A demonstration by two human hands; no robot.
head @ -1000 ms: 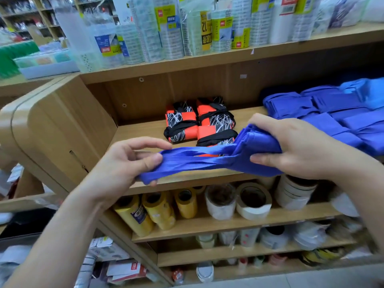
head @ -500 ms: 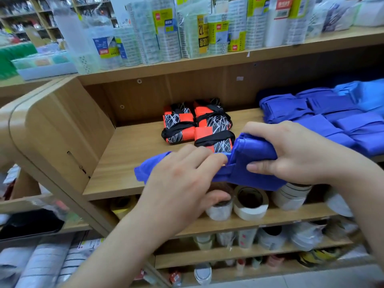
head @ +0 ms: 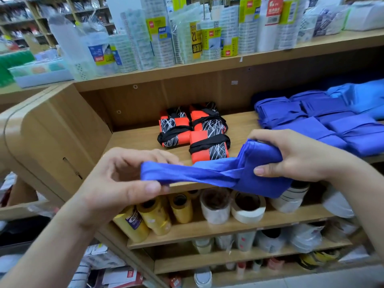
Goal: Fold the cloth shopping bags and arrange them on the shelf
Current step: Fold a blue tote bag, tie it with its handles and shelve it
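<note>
Clutching bunched blue bag (head: pixel 257 163): right grip (head: pixel 301 156) | pinching its twisted, stretched strap (head: pixel 187 172): left grip (head: pixel 116 183)

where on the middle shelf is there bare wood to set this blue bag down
The widest bare wood on the middle shelf lies between the left side wall and the orange-and-black bundles. A narrower strip runs between those bundles and the folded blue stack. The right end is crowded with that stack; the shelf below is packed with tape rolls.
</note>
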